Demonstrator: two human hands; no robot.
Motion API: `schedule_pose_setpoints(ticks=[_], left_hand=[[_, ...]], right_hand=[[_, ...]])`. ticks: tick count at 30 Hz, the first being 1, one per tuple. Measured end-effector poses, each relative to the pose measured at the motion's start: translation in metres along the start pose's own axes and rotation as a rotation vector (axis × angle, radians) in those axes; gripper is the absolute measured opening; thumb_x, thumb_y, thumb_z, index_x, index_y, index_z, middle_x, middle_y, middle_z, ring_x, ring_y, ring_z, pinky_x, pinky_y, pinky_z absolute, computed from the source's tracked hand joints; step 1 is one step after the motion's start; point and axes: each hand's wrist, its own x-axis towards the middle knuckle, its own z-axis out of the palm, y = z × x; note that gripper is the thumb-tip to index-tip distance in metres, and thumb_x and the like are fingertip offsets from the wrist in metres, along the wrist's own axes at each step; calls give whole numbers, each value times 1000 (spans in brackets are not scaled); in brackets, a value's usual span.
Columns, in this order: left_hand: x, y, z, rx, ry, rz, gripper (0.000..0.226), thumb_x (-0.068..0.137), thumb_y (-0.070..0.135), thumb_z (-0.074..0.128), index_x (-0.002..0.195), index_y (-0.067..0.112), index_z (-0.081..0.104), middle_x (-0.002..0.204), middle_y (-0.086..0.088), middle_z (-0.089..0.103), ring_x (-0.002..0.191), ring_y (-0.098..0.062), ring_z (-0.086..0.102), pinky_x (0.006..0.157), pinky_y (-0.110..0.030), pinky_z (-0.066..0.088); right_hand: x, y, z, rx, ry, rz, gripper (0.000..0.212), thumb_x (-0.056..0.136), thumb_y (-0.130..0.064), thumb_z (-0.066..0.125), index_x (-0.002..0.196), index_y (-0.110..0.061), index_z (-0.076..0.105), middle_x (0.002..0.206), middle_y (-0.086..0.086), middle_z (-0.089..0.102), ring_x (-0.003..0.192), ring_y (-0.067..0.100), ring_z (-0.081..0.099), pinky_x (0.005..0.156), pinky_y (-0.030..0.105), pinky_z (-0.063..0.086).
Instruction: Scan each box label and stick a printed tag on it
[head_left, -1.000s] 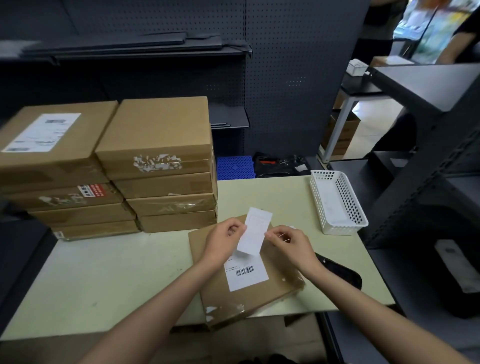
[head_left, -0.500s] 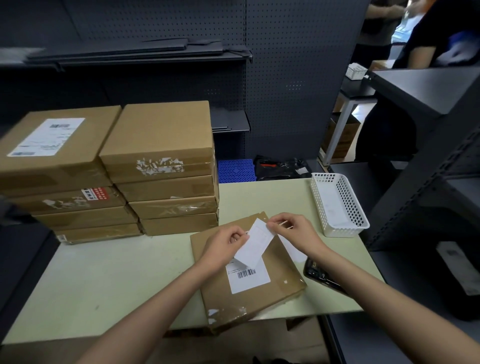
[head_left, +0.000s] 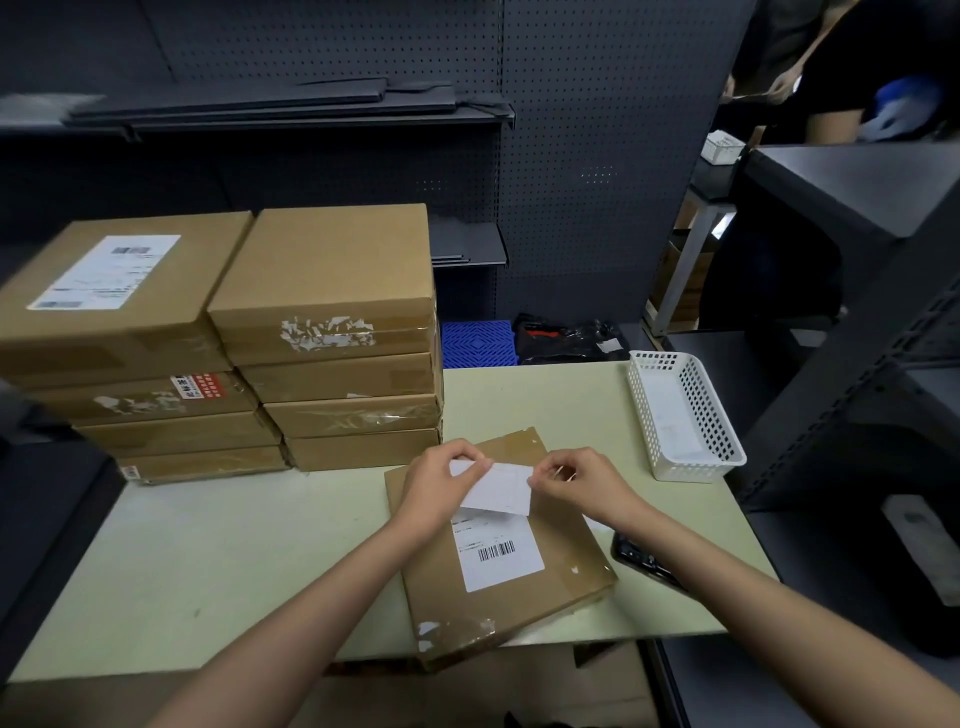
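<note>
Left hand (head_left: 434, 483): fingers curled, pinching the left end of the tag.
Right hand (head_left: 576, 480): fingers curled, pinching the tag's right end.
Tag (head_left: 496, 486): white slip stretched level between both hands, just above the box's far half.
Box (head_left: 519, 582): flat brown carton beneath the hands, lying at an angle on the surface, near corner over the edge.
Label (head_left: 496, 553): white, with a barcode, on the box top just nearer than the tag.
Stacks (head_left: 223, 343): two piles of brown cartons left of and beyond the left hand.
Basket (head_left: 680, 415): white, perforated, beyond and right of the right hand.
Phone (head_left: 641, 564): dark, under the right forearm, beside the box.
Surface (head_left: 208, 561): pale green.
</note>
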Motion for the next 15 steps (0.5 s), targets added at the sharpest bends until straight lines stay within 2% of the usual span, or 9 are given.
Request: schedule_pose_setpoints(ticks=[5, 9, 12, 15], left_hand=[[3, -2, -2, 28, -35, 10, 15, 84, 28, 70, 71, 32, 63, 80, 18, 67, 82, -3, 60, 67, -14, 38], [2, -2, -2, 59, -42, 14, 17, 84, 28, 69, 70, 33, 62, 79, 17, 66, 80, 0, 57, 65, -8, 35], [1, -3, -1, 63, -57, 18, 17, 84, 27, 69, 71, 32, 62, 82, 14, 68, 83, -6, 59, 68, -18, 39], [2, -5, -1, 79, -71, 26, 18, 84, 27, 69, 70, 34, 60, 84, 14, 67, 85, -7, 58, 69, -20, 40]], right_hand=[[-1, 2, -6, 42, -20, -11, 15, 84, -26, 68, 73, -34, 72, 79, -11, 71, 64, -3, 53, 70, 24, 47], [0, 5, -4, 8, -43, -7, 19, 84, -26, 68, 69, -38, 71, 79, -11, 72, 65, -3, 55, 74, 27, 50], [0, 8, -2, 26, -36, -6, 18, 83, -25, 68, 70, -36, 71, 78, -10, 72, 64, -3, 55, 75, 28, 49], [0, 9, -1, 42, -35, -5, 12, 83, -25, 67, 75, -31, 74, 80, -7, 73, 65, -2, 55, 76, 29, 50]])
